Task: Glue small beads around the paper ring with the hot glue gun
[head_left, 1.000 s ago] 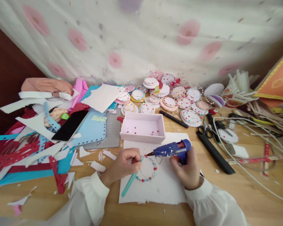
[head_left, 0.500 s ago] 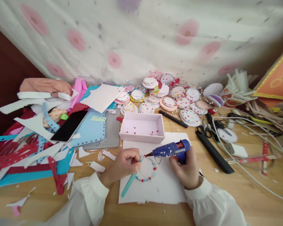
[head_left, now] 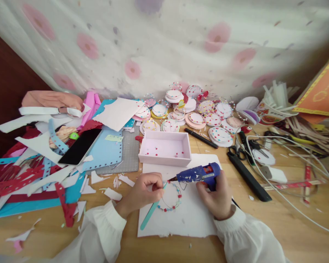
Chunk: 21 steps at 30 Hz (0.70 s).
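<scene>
My left hand (head_left: 147, 190) is closed in a pinch on teal tweezers (head_left: 150, 214), whose tips point up toward the far edge of a wire ring (head_left: 179, 196). Small red and pale blue pieces dot that ring, which rests on a white sheet (head_left: 200, 219). My right hand (head_left: 215, 195) is wrapped round the handle of a blue hot glue gun (head_left: 193, 174). Its nozzle points left, close to the tweezer tips and a small red piece at the ring's far edge. Whether the nozzle touches the piece, I cannot tell.
Just beyond the sheet stands a pale pink open box (head_left: 164, 157) with small red pieces inside. Decorated paper discs (head_left: 220, 136) crowd the back. Left lie a phone (head_left: 80, 147) and paper scraps; right are scissors (head_left: 237, 152), a black bar-shaped object (head_left: 249, 177) and a white cable (head_left: 298, 215).
Almost nothing differs. Both hands, the tweezers and the glue gun keep their places at the ring, with only a very slight shift of the whole view.
</scene>
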Available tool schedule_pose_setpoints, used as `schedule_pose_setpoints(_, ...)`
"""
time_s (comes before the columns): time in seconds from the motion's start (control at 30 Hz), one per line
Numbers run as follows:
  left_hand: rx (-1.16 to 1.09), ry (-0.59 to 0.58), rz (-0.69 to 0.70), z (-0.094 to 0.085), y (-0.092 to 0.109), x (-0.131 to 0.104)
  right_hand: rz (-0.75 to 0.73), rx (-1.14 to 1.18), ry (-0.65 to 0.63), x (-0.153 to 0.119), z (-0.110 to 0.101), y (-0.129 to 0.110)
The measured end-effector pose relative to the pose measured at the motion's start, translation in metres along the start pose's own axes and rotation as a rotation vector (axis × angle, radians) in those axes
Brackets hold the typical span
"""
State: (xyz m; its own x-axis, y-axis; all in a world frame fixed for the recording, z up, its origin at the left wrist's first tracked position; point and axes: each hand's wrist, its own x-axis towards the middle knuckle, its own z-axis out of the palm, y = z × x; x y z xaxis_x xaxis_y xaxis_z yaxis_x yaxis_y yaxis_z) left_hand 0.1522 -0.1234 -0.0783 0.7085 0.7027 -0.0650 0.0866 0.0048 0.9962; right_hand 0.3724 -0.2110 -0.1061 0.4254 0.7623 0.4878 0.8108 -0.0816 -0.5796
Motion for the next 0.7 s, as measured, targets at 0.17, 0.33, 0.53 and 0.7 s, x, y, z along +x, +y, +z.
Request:
schedule_pose_setpoints(0.17,0.009,0.025,0.005,0.0,-0.004,0.0,0.098,-0.178,0.032,0.006,-0.011,0.009)
schedule_pose_setpoints(0.33,-0.017,0.026,-0.017,-0.002,-0.005,-0.001,0.129,-0.308,-0.107,0.006,-0.027,0.035)
schedule_pose_setpoints(0.53,-0.182,0.05,-0.053,-0.004,-0.004,0.0,-0.065,-0.37,-0.018,0.003,-0.032,0.05)
schedule_pose_setpoints(0.7,-0.277,0.117,-0.09,-0.003,-0.004,0.002,-0.302,-0.089,0.066,0.009,-0.046,-0.006)
